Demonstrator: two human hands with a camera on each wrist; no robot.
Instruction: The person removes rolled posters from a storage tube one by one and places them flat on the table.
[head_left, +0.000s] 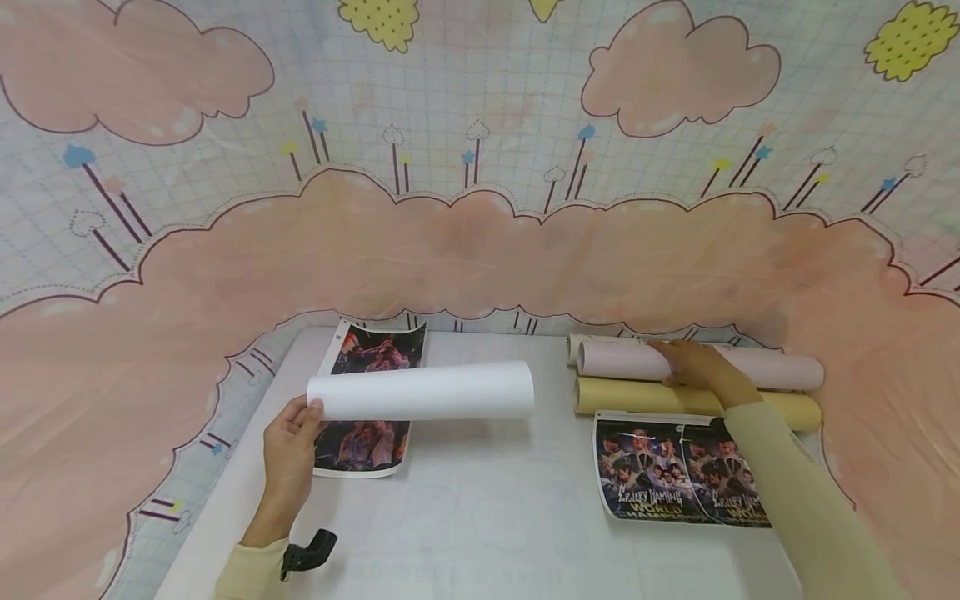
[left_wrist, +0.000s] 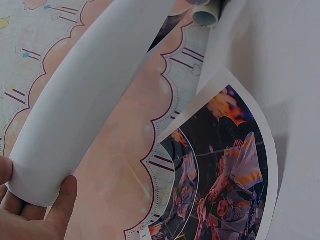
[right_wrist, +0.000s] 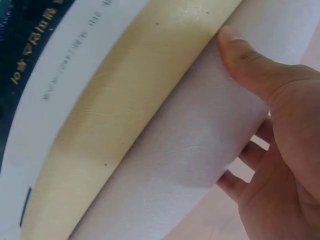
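Observation:
My left hand [head_left: 287, 446] grips the left end of a white paper roll [head_left: 420, 393], held level above the table. In the left wrist view, thumb and fingers wrap the near end of this roll [left_wrist: 75, 115]. At the back right, my right hand [head_left: 697, 367] grips a pale pink paper roll [head_left: 780, 369] lying on the table. The right wrist view has the thumb on one side of the pink roll [right_wrist: 170, 145] and the fingers round the other. A yellow paper roll [head_left: 630, 397] lies along its near side, and a greenish roll [head_left: 573, 350] shows behind it.
Under the white roll lies a concert-like photo print [head_left: 367, 450], partly covered. A dark poster print [head_left: 645, 475] with figures and lettering lies in front of the yellow roll, partly behind my right sleeve. A cloud-patterned cloth [head_left: 480, 250] borders the white table [head_left: 480, 533].

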